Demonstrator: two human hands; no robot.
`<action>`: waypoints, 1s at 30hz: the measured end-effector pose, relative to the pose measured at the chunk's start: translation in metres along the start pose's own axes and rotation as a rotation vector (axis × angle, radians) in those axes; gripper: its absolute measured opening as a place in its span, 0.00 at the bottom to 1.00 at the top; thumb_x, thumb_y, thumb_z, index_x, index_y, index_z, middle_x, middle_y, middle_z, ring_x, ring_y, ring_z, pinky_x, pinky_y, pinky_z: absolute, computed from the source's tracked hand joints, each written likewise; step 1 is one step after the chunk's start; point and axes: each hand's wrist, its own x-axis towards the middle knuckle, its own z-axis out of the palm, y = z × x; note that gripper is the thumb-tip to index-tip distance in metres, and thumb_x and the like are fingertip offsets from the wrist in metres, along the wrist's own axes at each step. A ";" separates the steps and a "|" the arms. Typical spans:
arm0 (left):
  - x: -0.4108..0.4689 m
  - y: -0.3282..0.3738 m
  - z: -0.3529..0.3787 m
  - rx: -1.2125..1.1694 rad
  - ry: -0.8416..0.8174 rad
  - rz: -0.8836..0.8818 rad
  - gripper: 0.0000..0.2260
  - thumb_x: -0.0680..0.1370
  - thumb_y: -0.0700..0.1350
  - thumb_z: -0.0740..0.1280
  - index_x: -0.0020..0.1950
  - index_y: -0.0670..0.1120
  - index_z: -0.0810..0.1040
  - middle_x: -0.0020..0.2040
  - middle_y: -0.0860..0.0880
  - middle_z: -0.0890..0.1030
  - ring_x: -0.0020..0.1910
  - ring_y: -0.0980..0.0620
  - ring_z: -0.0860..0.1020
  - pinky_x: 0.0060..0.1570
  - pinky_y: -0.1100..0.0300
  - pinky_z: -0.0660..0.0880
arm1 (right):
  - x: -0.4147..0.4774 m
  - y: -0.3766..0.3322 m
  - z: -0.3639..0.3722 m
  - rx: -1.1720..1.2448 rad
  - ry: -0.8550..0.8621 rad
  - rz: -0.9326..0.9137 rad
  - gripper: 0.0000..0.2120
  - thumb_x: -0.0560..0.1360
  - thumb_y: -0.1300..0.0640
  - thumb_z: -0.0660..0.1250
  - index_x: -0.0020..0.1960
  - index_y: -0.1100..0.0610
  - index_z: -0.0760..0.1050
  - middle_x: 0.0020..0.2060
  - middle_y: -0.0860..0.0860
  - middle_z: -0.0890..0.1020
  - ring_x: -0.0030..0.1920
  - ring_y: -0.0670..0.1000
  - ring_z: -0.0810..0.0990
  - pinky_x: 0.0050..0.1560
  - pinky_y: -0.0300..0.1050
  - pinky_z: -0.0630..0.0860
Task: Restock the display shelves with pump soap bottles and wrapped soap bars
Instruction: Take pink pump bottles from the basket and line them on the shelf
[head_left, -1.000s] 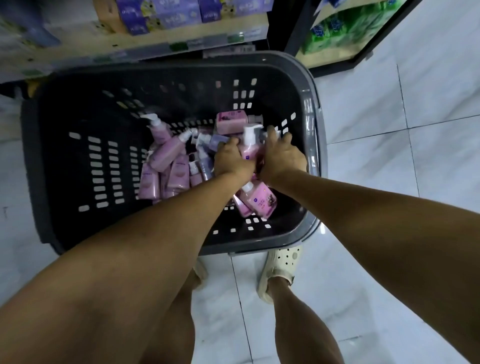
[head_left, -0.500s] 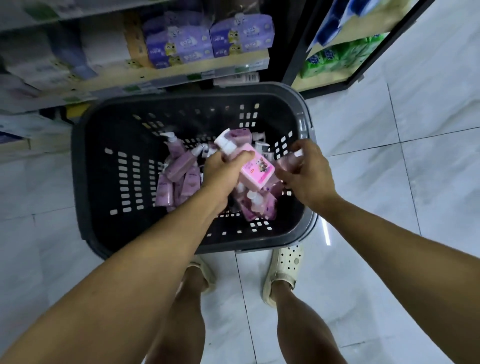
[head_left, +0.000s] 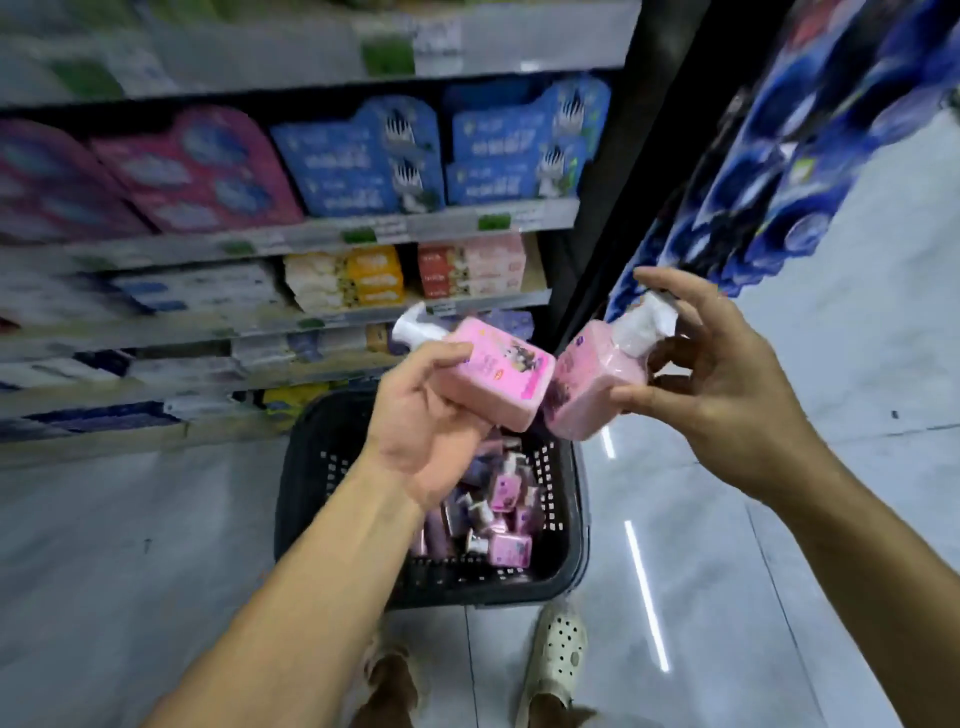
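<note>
Holding stock at frame centre: left hand (head_left: 421, 415) grips a pink pump bottle (head_left: 498, 371); right hand (head_left: 727, 384) pinches a second bottle (head_left: 587, 395). Basket (head_left: 311, 467), lower centre, holds many more. Shelves (head_left: 332, 236), upper left: neither bottle placed yet, so most restocking likely remains.

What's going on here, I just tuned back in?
A person stands at the store shelves with a dark basket on the floor at their feet. The left hand grips one pink pump bottle and the right hand holds a second pink bottle near its pump; both are up above the basket, almost touching each other. More small bottles lie in the basket. Neither held bottle is on a shelf yet.
</note>
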 end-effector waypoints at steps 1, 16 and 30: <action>-0.014 0.021 0.016 -0.023 -0.059 0.028 0.13 0.69 0.40 0.65 0.49 0.42 0.85 0.54 0.41 0.84 0.54 0.44 0.83 0.57 0.50 0.78 | 0.008 -0.029 -0.005 0.013 -0.016 -0.054 0.38 0.64 0.64 0.77 0.69 0.44 0.70 0.48 0.45 0.77 0.39 0.51 0.73 0.46 0.55 0.82; -0.083 0.271 0.214 0.856 0.013 1.029 0.27 0.66 0.60 0.78 0.59 0.57 0.72 0.45 0.58 0.84 0.45 0.59 0.84 0.38 0.55 0.82 | 0.162 -0.336 -0.022 -0.177 -0.056 -0.608 0.34 0.73 0.66 0.73 0.73 0.48 0.65 0.51 0.43 0.81 0.40 0.45 0.77 0.46 0.40 0.80; 0.032 0.369 0.228 1.440 0.478 0.991 0.41 0.77 0.63 0.64 0.77 0.40 0.50 0.75 0.39 0.62 0.77 0.37 0.52 0.74 0.46 0.52 | 0.305 -0.347 0.045 -0.496 0.165 -0.489 0.32 0.73 0.67 0.72 0.71 0.45 0.68 0.60 0.51 0.75 0.49 0.50 0.76 0.57 0.51 0.79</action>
